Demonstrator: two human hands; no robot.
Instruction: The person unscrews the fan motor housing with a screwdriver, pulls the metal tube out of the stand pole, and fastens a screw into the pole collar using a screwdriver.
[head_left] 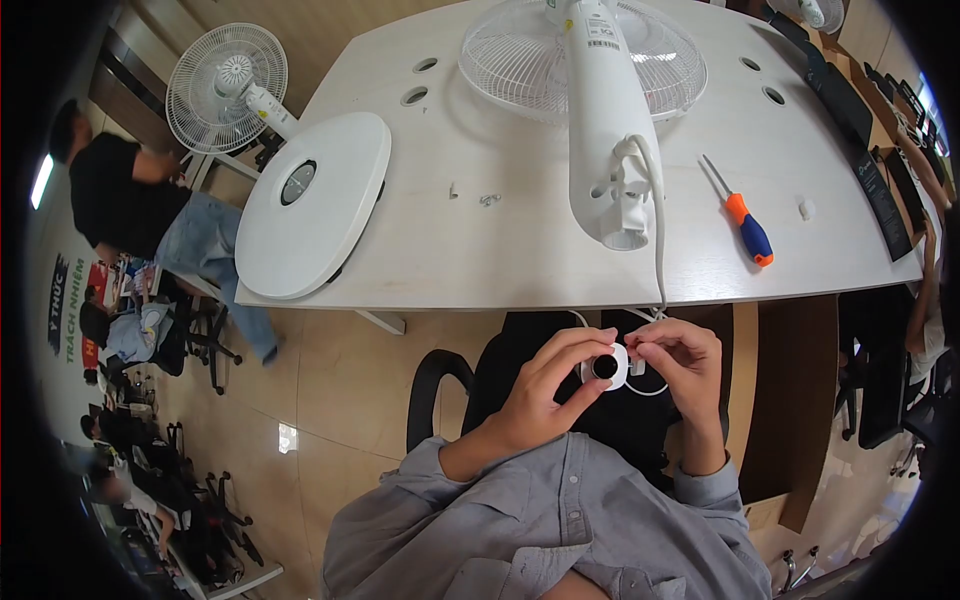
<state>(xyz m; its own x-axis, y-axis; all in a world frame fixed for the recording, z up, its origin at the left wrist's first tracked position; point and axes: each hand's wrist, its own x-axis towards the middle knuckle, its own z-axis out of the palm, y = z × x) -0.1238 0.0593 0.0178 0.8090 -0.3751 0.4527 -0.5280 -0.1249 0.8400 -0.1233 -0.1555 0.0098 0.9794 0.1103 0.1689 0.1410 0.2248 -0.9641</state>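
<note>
Below the table's front edge, my left hand [562, 385] grips a small white device with a round black face [605, 368], thumb and fingers around its sides. Close beside it, my right hand [683, 362] pinches a white cable [647, 391] near the device; whether the cable is plugged in, I cannot tell. Part of the cable loops below the fingers. Above my hands, a white fan [608, 120] lies on the table with its column end toward me, and a white cord hangs from it over the edge.
On the table [480, 255] lie an orange and blue screwdriver [748, 230], several screws [489, 200], a small white piece [806, 209] and a round white base [310, 210]. Black boxes [880, 190] line the right edge. Another fan [228, 85] and a person [140, 200] are at left.
</note>
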